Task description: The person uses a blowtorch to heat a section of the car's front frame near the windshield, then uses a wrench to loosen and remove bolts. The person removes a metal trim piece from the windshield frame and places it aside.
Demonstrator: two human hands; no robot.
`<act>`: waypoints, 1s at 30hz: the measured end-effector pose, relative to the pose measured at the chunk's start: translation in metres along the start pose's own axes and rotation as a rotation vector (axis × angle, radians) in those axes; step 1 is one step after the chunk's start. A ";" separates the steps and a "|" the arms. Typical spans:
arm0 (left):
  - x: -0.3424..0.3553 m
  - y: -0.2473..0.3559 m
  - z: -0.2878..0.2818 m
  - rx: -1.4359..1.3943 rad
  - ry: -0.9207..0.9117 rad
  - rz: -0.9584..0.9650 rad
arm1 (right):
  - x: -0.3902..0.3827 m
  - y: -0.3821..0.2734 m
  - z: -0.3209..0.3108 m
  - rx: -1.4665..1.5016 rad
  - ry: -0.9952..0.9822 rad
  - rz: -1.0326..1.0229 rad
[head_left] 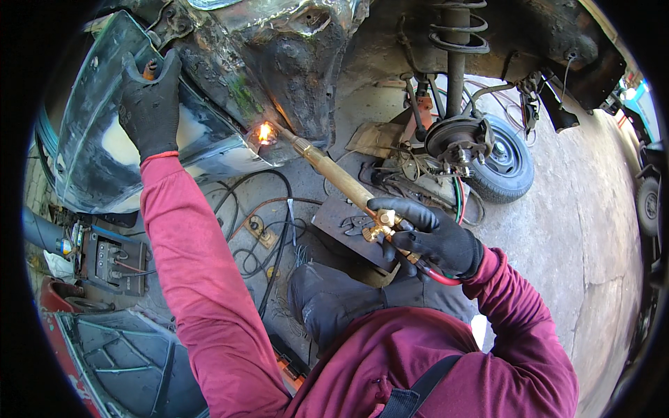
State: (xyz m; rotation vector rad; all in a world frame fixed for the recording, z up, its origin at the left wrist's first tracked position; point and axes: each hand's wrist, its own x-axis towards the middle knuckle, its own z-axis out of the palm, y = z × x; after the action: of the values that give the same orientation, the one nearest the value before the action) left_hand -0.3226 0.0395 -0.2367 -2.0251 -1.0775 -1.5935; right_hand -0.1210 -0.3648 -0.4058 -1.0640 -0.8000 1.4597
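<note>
My right hand [442,240], in a black glove, is closed round the brass valve end of a gas torch [334,175]. The torch points up and left, and an orange flame or glow [265,132] shows by its tip, at the lower edge of the rusty inner car body [293,76]. A red hose [440,277] leads from its rear. My left hand [150,108], also gloved, grips the upper part of a worn grey-green fender panel [83,139]. Between its thumb and fingers a small orange-brown spot shows, which I cannot make out.
A metal box [348,233] with pliers on top stands before my knees. Cables [282,209] cross the floor. To the right are a brake disc [460,139], a coil spring [460,31] and a loose wheel [502,160]. A grey machine [115,259] stands left.
</note>
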 end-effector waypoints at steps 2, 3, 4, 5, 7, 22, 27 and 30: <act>-0.001 0.001 0.000 0.002 0.010 0.014 | 0.001 -0.003 0.001 0.006 -0.012 0.007; -0.001 0.002 0.000 0.004 0.014 0.021 | 0.002 -0.005 0.002 -0.007 -0.018 0.013; -0.001 0.003 0.000 -0.019 0.020 0.021 | 0.002 -0.006 0.003 -0.013 -0.019 0.036; -0.002 0.004 0.000 -0.042 0.025 0.021 | 0.003 -0.008 0.003 -0.030 -0.029 0.033; -0.002 0.007 -0.002 -0.082 0.021 0.012 | 0.003 -0.010 0.004 -0.044 -0.041 0.054; 0.002 -0.003 -0.001 0.071 -0.019 0.149 | -0.016 -0.029 0.011 -0.384 0.035 0.016; -0.001 -0.005 0.006 -0.053 0.065 0.199 | -0.070 -0.062 -0.007 -0.346 0.231 -0.047; -0.004 -0.017 0.009 -0.043 0.045 0.121 | -0.094 -0.078 -0.022 -0.301 0.356 -0.093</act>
State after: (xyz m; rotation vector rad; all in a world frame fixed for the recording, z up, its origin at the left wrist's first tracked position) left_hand -0.3293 0.0553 -0.2459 -2.0310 -0.8939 -1.6054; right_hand -0.0723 -0.4458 -0.3254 -1.4456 -0.8127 1.0492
